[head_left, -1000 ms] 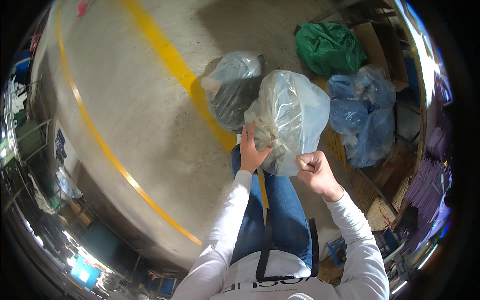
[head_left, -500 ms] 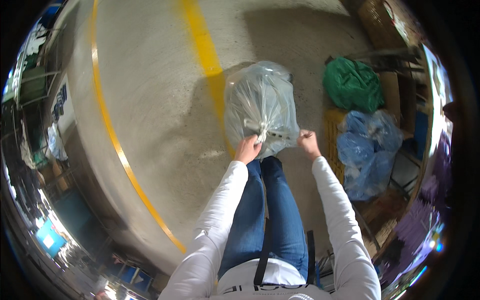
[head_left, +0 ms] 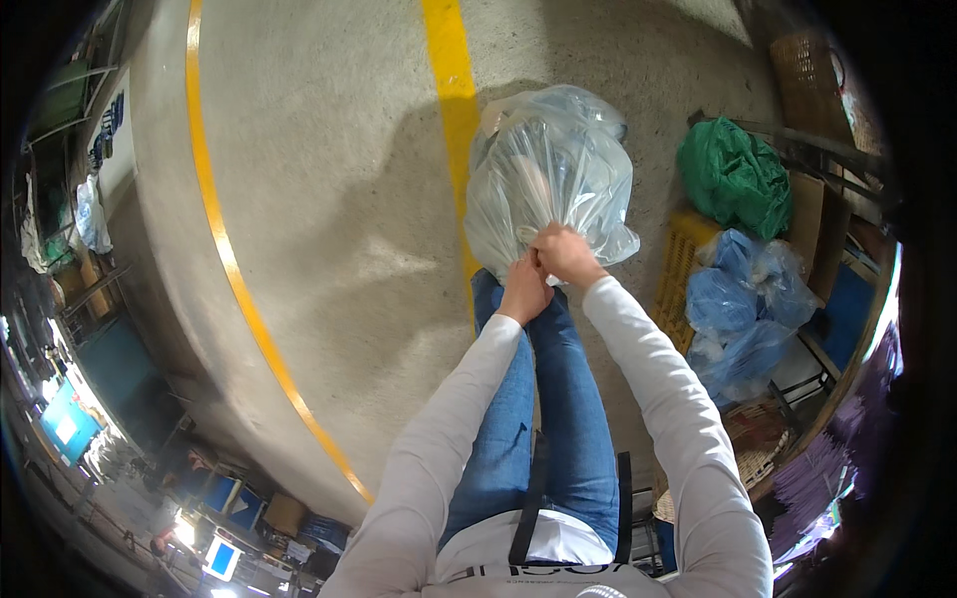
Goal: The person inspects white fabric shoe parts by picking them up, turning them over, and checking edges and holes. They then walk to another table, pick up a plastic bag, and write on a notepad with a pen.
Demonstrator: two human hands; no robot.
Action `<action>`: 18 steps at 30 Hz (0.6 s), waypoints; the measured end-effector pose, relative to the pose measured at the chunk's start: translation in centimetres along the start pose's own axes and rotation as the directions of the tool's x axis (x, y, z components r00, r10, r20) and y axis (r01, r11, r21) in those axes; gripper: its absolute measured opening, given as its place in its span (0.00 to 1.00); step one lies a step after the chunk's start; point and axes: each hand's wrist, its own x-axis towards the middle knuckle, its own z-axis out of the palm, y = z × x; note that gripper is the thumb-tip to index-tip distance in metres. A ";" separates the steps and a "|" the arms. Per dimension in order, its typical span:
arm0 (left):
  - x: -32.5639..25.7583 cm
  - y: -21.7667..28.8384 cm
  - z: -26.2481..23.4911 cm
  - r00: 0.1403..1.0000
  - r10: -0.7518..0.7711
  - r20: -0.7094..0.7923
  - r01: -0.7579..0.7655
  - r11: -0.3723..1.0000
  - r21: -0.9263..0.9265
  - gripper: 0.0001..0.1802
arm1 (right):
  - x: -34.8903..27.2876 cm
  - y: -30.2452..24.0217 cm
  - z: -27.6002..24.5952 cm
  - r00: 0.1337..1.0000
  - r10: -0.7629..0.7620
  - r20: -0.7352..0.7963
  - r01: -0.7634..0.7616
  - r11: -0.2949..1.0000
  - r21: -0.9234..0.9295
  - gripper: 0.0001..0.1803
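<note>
A large, full plastic bag (head_left: 588, 149), clear and bulging, rests on the floor in front of my legs. Its neck is gathered into folds at the near side, where both hands meet. My left hand (head_left: 526, 289) is closed on the gathered neck from below. Just above and to the right, my right hand (head_left: 566, 254) is closed on the same bunched plastic, touching the left. The fingertips are partly hidden by the hands and folds. What fills the bag shows only as pale shapes through the plastic.
To the right, a green bag (head_left: 736, 179) sits beyond a yellow crate (head_left: 686, 259) and blue plastic bags (head_left: 748, 304). A yellow line (head_left: 454, 70) on the concrete floor passes behind the clear bag; a thinner yellow line (head_left: 224, 254) curves at the left. Cluttered shelving (head_left: 130, 339) stands far left.
My right hand has come left from the bag's right side to meet my left hand at the neck. The tied-looking knot seen before is now covered by the hands.
</note>
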 end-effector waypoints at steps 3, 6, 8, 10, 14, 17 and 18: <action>-0.9 0.1 2.2 0.999 -0.015 0.029 0.015 1.000 0.013 0.19 | 1.8 -0.5 2.1 0.850 0.195 0.489 -0.036 0.948 -0.316 0.10; -1.3 0.2 3.7 1.000 -0.016 0.016 0.014 0.995 0.094 0.19 | 2.4 -1.2 4.7 0.719 0.333 0.610 -0.028 0.891 -0.453 0.14; -1.4 0.6 3.9 0.990 -0.131 0.048 0.125 0.987 0.105 0.18 | 1.8 -0.9 5.6 0.923 0.257 0.287 -0.041 0.806 -0.591 0.19; -1.6 1.1 3.5 0.989 -0.147 0.016 0.138 0.954 0.267 0.18 | 1.7 0.3 5.5 0.982 0.129 0.134 -0.011 0.760 -0.649 0.24; -1.8 1.5 1.7 0.975 -0.201 0.099 0.160 0.934 0.320 0.22 | 1.8 2.2 4.7 0.923 -0.256 0.286 0.374 0.774 -0.511 0.28; -2.1 1.2 1.0 0.989 -0.135 0.054 0.109 0.935 0.337 0.22 | 1.6 2.1 5.3 0.834 -0.317 0.451 0.512 0.749 -0.421 0.22; -2.2 1.1 1.0 0.985 -0.149 0.092 0.108 0.931 0.349 0.21 | 1.9 1.9 5.9 0.793 -0.239 0.560 0.526 0.733 -0.432 0.19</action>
